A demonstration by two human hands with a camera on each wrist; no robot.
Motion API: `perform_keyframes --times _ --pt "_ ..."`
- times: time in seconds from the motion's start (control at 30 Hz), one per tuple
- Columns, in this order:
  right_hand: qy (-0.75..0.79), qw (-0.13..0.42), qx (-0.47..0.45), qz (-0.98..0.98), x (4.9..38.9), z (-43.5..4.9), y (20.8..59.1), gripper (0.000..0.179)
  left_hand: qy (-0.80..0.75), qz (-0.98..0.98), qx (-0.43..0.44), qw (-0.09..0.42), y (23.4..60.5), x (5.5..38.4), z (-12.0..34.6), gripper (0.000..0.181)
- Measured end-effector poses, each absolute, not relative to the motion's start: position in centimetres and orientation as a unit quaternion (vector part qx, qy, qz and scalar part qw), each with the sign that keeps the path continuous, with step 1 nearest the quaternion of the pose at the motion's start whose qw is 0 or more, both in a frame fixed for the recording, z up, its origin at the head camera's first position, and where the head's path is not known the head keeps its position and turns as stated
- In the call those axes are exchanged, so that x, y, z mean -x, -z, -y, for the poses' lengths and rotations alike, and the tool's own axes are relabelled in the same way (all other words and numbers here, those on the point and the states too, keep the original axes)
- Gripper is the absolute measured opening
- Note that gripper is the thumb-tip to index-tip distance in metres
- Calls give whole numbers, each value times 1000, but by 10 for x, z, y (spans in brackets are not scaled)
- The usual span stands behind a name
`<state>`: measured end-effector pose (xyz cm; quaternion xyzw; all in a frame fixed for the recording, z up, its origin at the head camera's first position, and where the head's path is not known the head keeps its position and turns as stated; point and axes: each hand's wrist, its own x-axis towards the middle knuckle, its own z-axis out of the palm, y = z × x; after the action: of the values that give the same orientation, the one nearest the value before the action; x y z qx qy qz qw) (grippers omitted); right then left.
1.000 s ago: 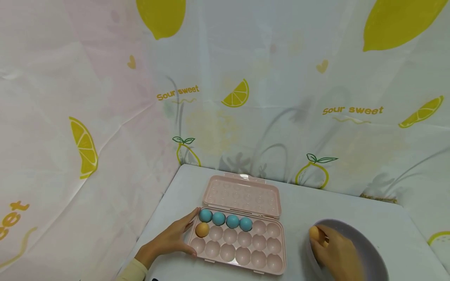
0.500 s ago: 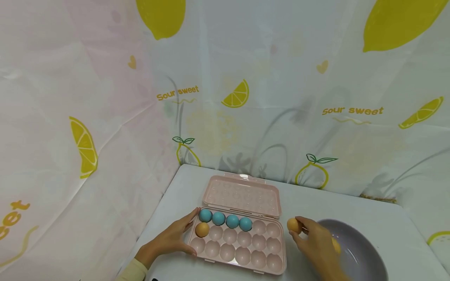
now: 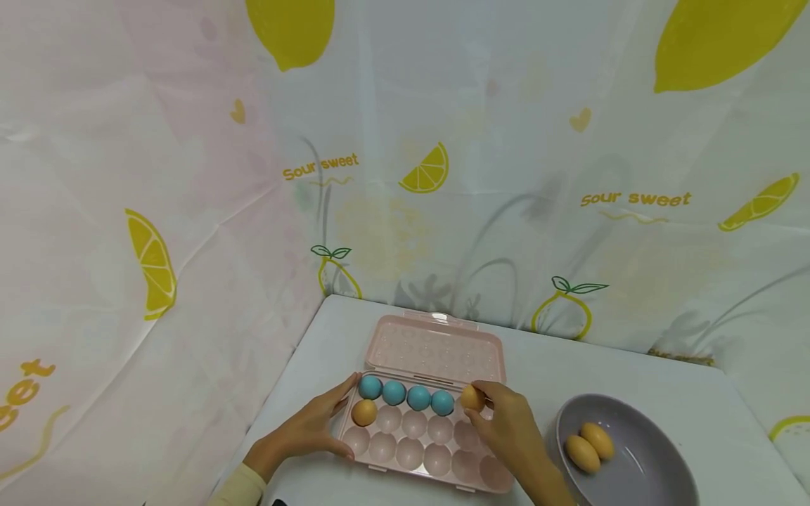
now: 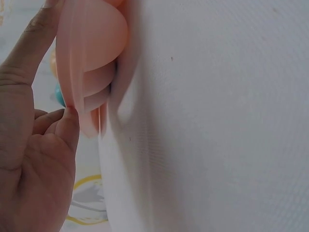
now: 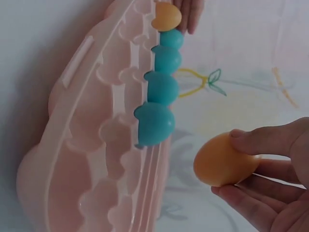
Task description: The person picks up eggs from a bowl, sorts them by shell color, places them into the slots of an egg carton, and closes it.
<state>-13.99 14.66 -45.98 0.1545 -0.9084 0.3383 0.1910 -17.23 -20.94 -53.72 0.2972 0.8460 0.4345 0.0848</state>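
In the head view, a pink plastic egg box (image 3: 410,454) lies with its lid (image 3: 436,346) folded back. Several blue eggs (image 3: 419,398) fill the left part of its back row. One orange-brown egg (image 3: 363,413) sits at the left of the middle row. My left hand (image 3: 310,427) holds the box's left end, thumb at the front corner and fingers at the back. My right hand (image 3: 509,425) pinches another orange-brown egg (image 5: 224,162) between thumb and fingers, above the back row just right of the blue eggs. The right wrist view shows that egg raised off the box.
Right of the box stands a grey bowl (image 3: 645,471) with two orange-brown eggs (image 3: 590,448) against its left wall. A white table (image 3: 538,365) carries everything. Lemon-printed cloth (image 3: 481,232) hangs behind and at the left side.
My right hand has lifted an egg out of the bowl and carried it left, over the box's back row. My left hand has stayed at the box's left end.
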Motion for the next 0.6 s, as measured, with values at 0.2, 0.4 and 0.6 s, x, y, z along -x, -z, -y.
perform_keyframes --times 0.2,0.4,0.6 --pt "-356 166 -171 904 145 -129 470 40 -437 -841 -307 86 537 172 209 131" --pt "-365 159 -196 896 150 -112 476 35 -441 -838 -309 86 537 171 210 131" --pt "-377 127 -212 893 155 -98 481 36 -449 -835 -306 88 535 171 209 131"
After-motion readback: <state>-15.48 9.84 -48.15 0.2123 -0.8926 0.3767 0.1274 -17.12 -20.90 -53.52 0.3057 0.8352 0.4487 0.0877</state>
